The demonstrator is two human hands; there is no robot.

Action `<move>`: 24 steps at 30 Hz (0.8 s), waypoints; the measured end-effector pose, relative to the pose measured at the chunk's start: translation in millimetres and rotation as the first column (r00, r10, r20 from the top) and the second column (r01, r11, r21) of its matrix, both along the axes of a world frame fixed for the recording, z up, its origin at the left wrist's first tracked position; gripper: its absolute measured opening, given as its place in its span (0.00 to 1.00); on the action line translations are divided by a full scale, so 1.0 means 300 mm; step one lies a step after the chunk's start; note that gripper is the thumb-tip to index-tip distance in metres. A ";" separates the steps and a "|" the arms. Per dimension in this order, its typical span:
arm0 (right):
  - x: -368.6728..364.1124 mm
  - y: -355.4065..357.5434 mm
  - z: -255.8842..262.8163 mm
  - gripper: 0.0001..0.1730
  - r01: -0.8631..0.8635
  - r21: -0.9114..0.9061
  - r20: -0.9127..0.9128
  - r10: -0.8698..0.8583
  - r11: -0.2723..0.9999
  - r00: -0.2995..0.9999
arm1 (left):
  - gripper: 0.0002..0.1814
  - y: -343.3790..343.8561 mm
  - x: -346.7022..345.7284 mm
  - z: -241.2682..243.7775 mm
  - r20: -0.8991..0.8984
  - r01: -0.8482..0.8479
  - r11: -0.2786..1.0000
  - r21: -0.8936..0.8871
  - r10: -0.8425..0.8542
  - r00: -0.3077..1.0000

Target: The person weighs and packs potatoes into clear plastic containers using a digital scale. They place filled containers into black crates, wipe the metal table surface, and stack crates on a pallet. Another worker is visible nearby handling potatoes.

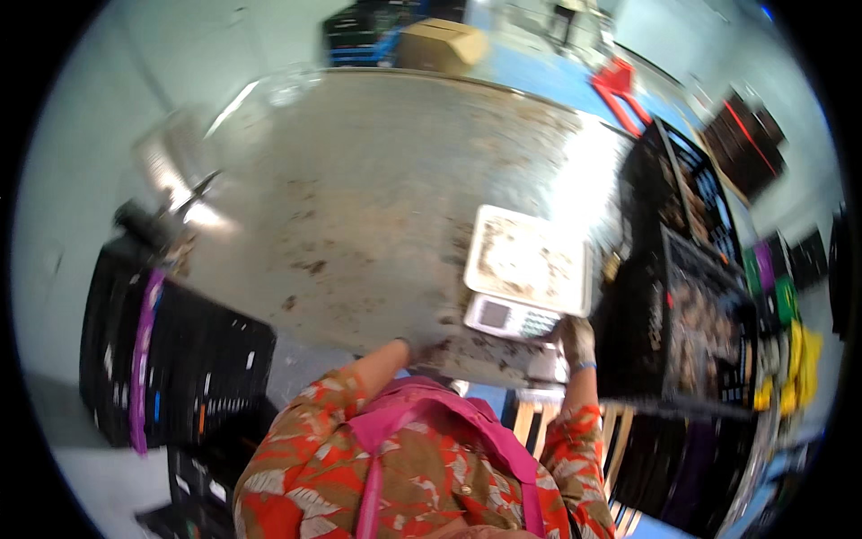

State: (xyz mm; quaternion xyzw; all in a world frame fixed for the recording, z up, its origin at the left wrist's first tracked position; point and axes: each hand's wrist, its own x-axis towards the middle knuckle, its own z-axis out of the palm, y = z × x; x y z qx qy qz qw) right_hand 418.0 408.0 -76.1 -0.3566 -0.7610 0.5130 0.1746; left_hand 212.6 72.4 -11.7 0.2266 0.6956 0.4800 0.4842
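Note:
A digital scale (528,259) with a pale, soil-specked tray stands on the right part of a dirty metal table (377,195). My right hand (576,340), which looks gloved, is at the scale's lower right corner, beside its keypad; blur hides whether the fingers hold anything. My left hand (419,352) is a dark blur at the near edge of the table, left of the scale, and its fingers cannot be made out. Dark crumbs of dirt lie on the tabletop around the scale.
Black crates (707,330) with brownish contents stand close on the right. Stacked black crates (188,357) with a purple strip are at the left. A cardboard box (441,46) and a red pallet jack (618,94) stand beyond the table. Wooden pallet slats (532,428) lie below.

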 end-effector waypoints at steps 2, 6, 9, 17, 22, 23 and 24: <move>-0.031 0.020 0.010 0.14 -0.201 0.197 0.052 0.195 0.960 0.979 | 0.15 0.084 -0.029 -0.240 -0.179 -0.005 0.989 0.149 0.032 0.983; -0.029 -0.001 0.183 0.19 -0.473 0.277 0.431 0.332 0.836 0.839 | 0.32 0.169 -0.027 -0.145 -0.284 -0.050 0.999 -0.017 0.043 0.958; -0.016 0.072 0.080 0.20 -0.543 0.344 0.399 0.405 0.766 0.823 | 0.30 0.168 -0.036 -0.135 -0.308 -0.074 0.981 -0.180 0.015 0.951; -0.023 0.143 0.044 0.27 -0.652 0.440 0.309 0.578 0.618 0.756 | 0.27 0.188 -0.006 -0.157 -0.412 -0.200 0.942 -0.268 0.075 0.908; -0.065 -0.006 0.231 0.20 -0.447 -0.003 0.096 0.445 0.894 0.890 | 0.26 0.182 0.003 -0.388 -0.344 -0.254 0.953 -0.163 0.187 0.920; -0.059 0.011 0.217 0.20 -0.471 0.048 0.155 0.460 0.881 0.874 | 0.26 0.189 0.003 -0.416 -0.355 -0.264 0.955 -0.132 0.203 0.912; -0.041 0.045 0.170 0.20 -0.489 0.097 0.214 0.462 0.867 0.861 | 0.26 0.200 0.003 -0.387 -0.341 -0.257 0.953 -0.161 0.190 0.921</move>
